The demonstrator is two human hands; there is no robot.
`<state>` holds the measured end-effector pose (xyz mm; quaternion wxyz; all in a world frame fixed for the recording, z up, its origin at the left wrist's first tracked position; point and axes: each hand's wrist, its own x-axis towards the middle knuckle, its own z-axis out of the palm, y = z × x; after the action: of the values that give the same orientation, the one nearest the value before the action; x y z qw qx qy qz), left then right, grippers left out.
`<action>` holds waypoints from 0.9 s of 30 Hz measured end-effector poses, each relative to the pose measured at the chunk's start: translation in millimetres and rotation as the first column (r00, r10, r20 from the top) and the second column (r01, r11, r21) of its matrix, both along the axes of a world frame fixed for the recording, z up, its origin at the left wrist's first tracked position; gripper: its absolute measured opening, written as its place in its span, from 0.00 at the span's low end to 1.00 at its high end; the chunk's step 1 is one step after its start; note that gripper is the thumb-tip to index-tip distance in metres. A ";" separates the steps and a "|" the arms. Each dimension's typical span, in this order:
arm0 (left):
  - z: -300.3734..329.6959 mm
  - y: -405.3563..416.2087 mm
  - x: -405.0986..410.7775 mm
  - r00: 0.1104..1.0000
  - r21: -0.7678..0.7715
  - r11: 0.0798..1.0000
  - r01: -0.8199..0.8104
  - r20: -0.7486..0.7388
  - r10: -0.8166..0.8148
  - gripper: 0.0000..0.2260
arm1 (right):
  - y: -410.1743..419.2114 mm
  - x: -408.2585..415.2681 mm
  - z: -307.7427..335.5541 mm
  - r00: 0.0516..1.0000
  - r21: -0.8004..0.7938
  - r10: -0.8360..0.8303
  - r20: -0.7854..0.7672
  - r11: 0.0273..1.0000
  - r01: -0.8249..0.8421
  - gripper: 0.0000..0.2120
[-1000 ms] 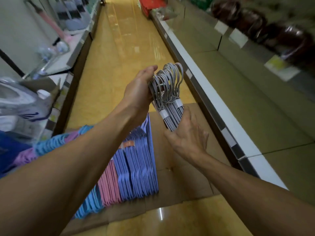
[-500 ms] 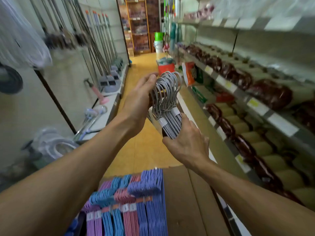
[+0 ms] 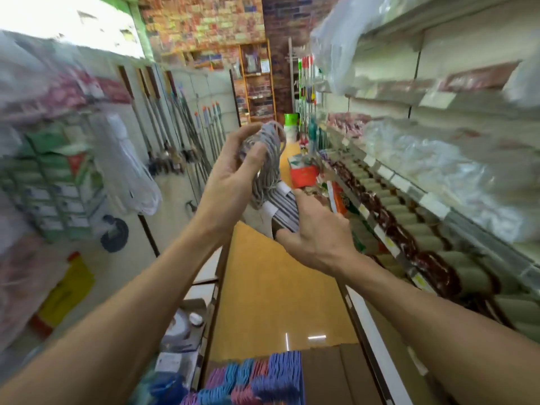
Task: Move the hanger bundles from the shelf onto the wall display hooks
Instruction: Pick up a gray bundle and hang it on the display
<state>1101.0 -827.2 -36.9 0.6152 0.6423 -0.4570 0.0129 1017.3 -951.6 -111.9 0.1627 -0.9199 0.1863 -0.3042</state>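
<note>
Compared with half a second ago, the view has tipped up: the back wall with its brick pattern (image 3: 204, 21) and a bright window (image 3: 73, 19) now fill the top, and the coloured hangers (image 3: 257, 381) on the cardboard box (image 3: 330, 375) have dropped to the near bottom edge. The grey hanger bundle (image 3: 268, 171) has stayed in both hands in mid-air above the aisle, but its hooks now lean more to the left and far side. The left hand (image 3: 230, 182) has turned palm-in, its thumb and fingers curled round the looped hook ends. The right hand (image 3: 318, 229) grips the lower, straight part of the bundle just below the white paper bands (image 3: 282, 190), fingers wrapped underneath.

No writing can be read; the bands, the shelf price tags (image 3: 435, 204) and the packets are all blurred.

On the left wall hang long-handled mops (image 3: 181, 124), with clear plastic bags (image 3: 128, 171) and boxed goods (image 3: 55, 182) nearer, all smeared by motion. On the right, shelves (image 3: 409, 238) hold rows of dark brown and pale green packets, with plastic-wrapped goods above. Far down the yellow floor (image 3: 280, 290) stand a red box (image 3: 304, 175) and a green-and-white container (image 3: 290, 125). Nothing lies between the hands and the left wall.
</note>
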 end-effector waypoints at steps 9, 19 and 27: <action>105.3 62.9 -15.1 0.978 0.056 0.985 -0.165 0.141 0.156 0.20 | 49.3 -4.7 113.5 0.977 0.050 0.210 -0.034 0.977 -0.208 0.14; 134.1 157.7 -30.6 0.886 0.042 0.947 -0.319 0.368 0.282 0.25 | 119.9 -9.8 166.2 0.846 0.127 0.532 -0.008 0.840 -0.527 0.24; 142.7 239.9 -64.3 0.767 -0.029 0.853 -0.521 0.423 0.482 0.25 | 184.6 -5.3 184.9 0.688 0.170 0.725 0.017 0.676 -0.717 0.36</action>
<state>1036.7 -587.2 105.9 0.4481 0.7502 -0.3887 0.2922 1012.1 -767.0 73.0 0.3392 -0.9098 -0.1627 -0.1754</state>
